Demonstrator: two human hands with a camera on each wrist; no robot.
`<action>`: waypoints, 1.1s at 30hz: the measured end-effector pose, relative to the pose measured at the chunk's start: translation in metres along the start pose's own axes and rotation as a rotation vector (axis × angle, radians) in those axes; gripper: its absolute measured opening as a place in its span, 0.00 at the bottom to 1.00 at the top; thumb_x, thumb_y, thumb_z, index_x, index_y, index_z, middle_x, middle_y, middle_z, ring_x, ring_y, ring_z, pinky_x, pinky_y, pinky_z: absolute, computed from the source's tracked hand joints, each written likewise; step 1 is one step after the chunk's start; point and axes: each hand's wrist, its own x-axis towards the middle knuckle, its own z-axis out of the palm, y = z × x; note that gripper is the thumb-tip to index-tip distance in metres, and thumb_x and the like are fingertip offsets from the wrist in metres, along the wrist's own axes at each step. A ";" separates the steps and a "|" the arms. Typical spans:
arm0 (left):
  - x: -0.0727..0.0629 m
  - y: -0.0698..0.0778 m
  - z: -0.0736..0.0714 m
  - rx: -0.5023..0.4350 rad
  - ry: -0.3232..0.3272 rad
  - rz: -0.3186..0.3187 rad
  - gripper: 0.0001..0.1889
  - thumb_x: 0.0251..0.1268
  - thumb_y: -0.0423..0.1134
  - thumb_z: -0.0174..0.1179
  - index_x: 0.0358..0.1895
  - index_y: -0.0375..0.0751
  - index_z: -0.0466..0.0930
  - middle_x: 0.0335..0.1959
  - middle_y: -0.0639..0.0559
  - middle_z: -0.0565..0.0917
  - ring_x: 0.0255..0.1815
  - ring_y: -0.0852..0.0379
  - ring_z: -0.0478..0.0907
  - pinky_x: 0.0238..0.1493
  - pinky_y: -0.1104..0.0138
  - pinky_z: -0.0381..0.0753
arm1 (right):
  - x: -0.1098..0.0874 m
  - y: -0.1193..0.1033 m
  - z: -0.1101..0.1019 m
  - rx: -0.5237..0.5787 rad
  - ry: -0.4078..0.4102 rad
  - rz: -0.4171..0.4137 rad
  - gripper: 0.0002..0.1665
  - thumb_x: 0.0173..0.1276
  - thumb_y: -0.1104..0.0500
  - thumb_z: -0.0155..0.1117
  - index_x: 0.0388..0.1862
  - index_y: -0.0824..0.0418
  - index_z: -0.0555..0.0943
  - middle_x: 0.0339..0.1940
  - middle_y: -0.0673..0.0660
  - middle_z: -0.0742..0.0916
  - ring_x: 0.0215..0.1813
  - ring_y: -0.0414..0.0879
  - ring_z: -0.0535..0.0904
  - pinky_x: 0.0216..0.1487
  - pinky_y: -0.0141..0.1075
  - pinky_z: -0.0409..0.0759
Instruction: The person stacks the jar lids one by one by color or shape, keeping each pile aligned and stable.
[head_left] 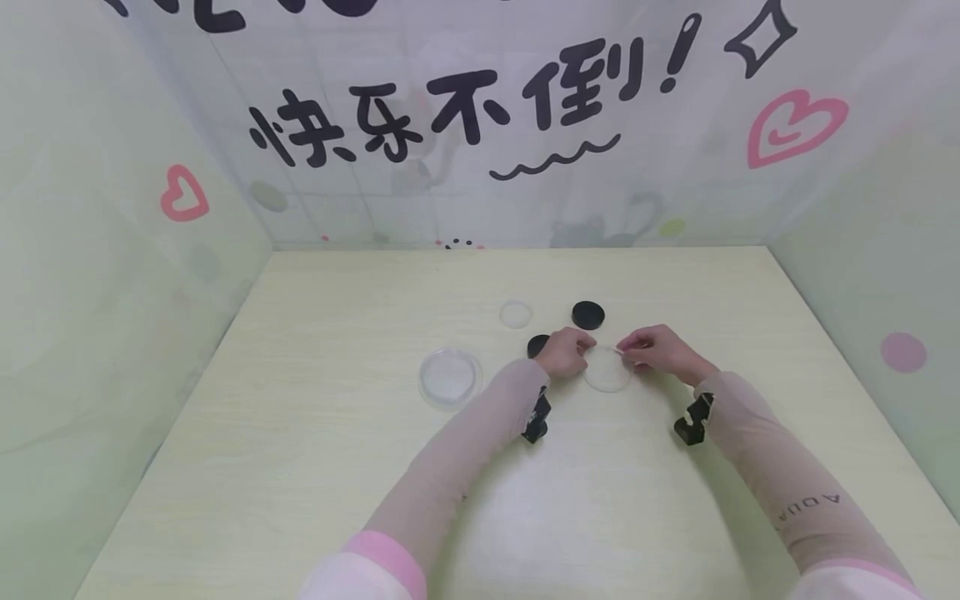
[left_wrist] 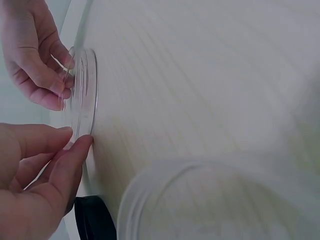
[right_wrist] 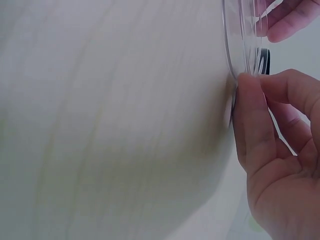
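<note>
A clear round petri dish (head_left: 607, 382) lies between my two hands on the table. From the left, my left hand (head_left: 564, 353) pinches its edge between thumb and finger. On the opposite side my right hand (head_left: 663, 349) pinches the rim too. The left wrist view shows the clear dish (left_wrist: 90, 92) edge-on, with stacked rims like a dish and lid, and the fingertips of both hands at the upper rim. Seen in the right wrist view, the thumb and finger of the right hand (right_wrist: 275, 135) meet at the edge of the dish (right_wrist: 234, 42).
A larger-looking clear petri dish (head_left: 448, 377) stands to the left, near my left forearm. Farther back lie a small clear disc (head_left: 516, 314) and a black round lid (head_left: 588, 315). Another black round piece (head_left: 537, 344) is partly hidden behind my left hand. Printed walls enclose the pale table (head_left: 337, 467).
</note>
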 end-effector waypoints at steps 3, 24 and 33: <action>-0.001 0.000 0.000 -0.017 0.002 -0.003 0.22 0.50 0.25 0.58 0.53 0.40 0.74 0.46 0.49 0.78 0.46 0.59 0.74 0.45 0.76 0.71 | -0.001 -0.001 0.000 0.003 0.000 0.003 0.14 0.61 0.68 0.56 0.44 0.76 0.75 0.39 0.65 0.81 0.33 0.42 0.77 0.35 0.32 0.79; -0.001 0.005 -0.015 -0.145 0.000 0.030 0.20 0.51 0.22 0.56 0.50 0.37 0.76 0.47 0.46 0.78 0.44 0.57 0.75 0.36 0.77 0.73 | -0.007 -0.012 -0.009 0.055 0.007 -0.026 0.15 0.61 0.67 0.55 0.46 0.76 0.74 0.45 0.70 0.78 0.39 0.49 0.78 0.38 0.35 0.79; 0.001 0.002 -0.022 -0.192 0.024 0.029 0.20 0.50 0.22 0.56 0.50 0.38 0.76 0.46 0.47 0.78 0.44 0.57 0.75 0.33 0.76 0.74 | -0.005 -0.023 -0.010 0.065 0.020 -0.038 0.16 0.61 0.67 0.55 0.46 0.76 0.74 0.45 0.71 0.77 0.41 0.56 0.78 0.38 0.37 0.79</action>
